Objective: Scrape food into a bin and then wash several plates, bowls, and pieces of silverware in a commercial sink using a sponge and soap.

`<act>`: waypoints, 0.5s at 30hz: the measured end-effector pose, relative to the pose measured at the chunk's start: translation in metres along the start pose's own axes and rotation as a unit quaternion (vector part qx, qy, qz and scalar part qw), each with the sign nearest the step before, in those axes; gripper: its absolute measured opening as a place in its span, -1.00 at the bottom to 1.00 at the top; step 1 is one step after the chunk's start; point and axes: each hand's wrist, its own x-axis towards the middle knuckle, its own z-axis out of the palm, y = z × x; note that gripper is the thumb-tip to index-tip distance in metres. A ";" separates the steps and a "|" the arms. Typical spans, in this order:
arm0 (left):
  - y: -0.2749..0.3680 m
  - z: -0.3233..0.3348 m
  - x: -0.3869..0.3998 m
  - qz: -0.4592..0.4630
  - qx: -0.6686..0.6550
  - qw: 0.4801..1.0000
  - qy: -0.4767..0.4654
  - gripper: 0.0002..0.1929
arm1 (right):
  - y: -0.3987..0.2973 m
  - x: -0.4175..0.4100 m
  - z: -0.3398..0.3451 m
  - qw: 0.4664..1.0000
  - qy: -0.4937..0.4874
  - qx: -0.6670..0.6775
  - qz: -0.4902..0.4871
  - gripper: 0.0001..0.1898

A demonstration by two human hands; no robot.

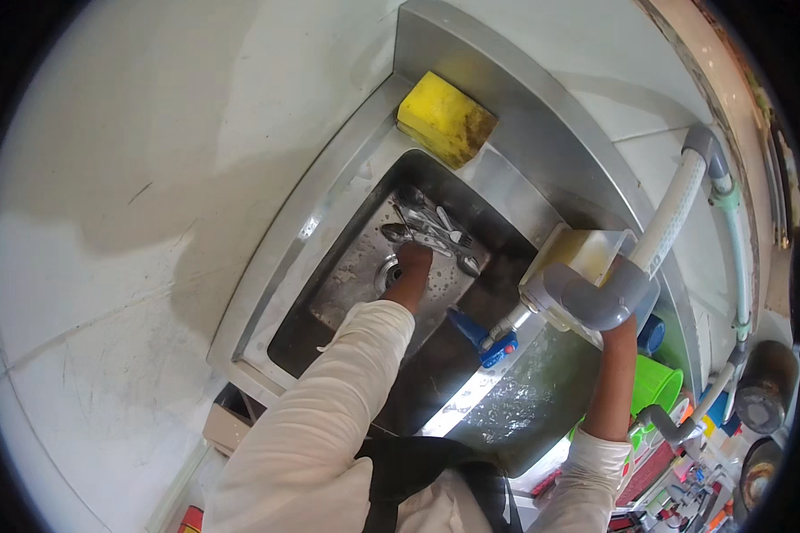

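Observation:
My left hand [414, 257] reaches down into a stainless steel sink basin [347, 293], at the pile of cutlery [433, 223] beside the drain [389, 273]. Metal spoons and forks lie there together; one large spoon [395, 232] points left from near my fingers. The fingers are turned away from the camera, so their grip is hidden. My right hand [619, 328] is at a clear plastic container [577, 250] with yellowish contents, right of the basin. A grey pipe elbow [603, 300] covers most of that hand, and whether it holds the container cannot be made out.
A blue-handled tap [487, 340] juts over the basin's right side. A stained yellow block, perhaps a sponge [447, 120], sits on the far ledge. White piping [667, 206] runs along the right wall. Beyond my right arm stand a green plastic basket [657, 390] and a dark metal pot [763, 386].

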 end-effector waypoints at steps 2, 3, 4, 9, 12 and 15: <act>0.002 -0.015 -0.011 0.042 0.011 0.999 0.030 -0.72 | -0.020 -0.007 -0.011 0.981 0.010 -0.190 -0.041 -0.64; 0.003 -0.025 -0.019 0.063 0.010 0.996 0.069 -0.72 | -0.031 -0.014 -0.018 0.981 0.002 -0.174 -0.082 -0.64; 0.003 -0.039 -0.030 0.099 0.001 0.992 0.074 -0.75 | -0.043 -0.023 -0.025 0.984 0.089 -0.137 -0.068 -0.68; 0.005 -0.156 -0.079 0.183 0.052 0.982 0.010 -0.86 | -0.087 -0.096 -0.017 0.997 -0.018 0.050 -0.059 -0.82; 0.012 -0.208 -0.098 0.202 0.065 0.977 0.012 -0.89 | -0.081 -0.126 0.065 0.979 -0.202 0.008 0.019 -0.81; 0.016 -0.228 -0.118 0.249 0.067 0.965 0.041 -0.87 | -0.056 -0.125 0.185 0.924 -0.375 -0.078 -0.018 -0.72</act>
